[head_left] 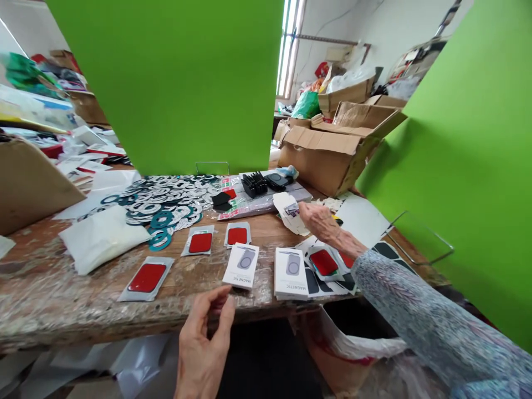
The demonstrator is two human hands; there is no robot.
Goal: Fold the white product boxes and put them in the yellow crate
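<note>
My left hand [208, 338] is at the table's front edge, thumb and fingers curved and apart, holding nothing. Just beyond its fingertips lies a white box [242, 265] printed "MAGNETIC". To the right is a stack of similar white boxes [290, 271]. My right hand [322, 223] reaches over the right side of the table, fingers curled in at the edge of a pile of white printed slips [290, 211]. What is between those fingers is hidden. Red square pads in clear sleeves lie about, one on the left [147, 278], another near the middle [200, 243].
A heap of white and teal rings [166, 202] covers the back left, beside a white pouch [103, 235]. Black holders [254, 184] lie on plastic bags at the back. An open cardboard box [322, 152] stands behind; a lined bin [357, 343] is below the edge.
</note>
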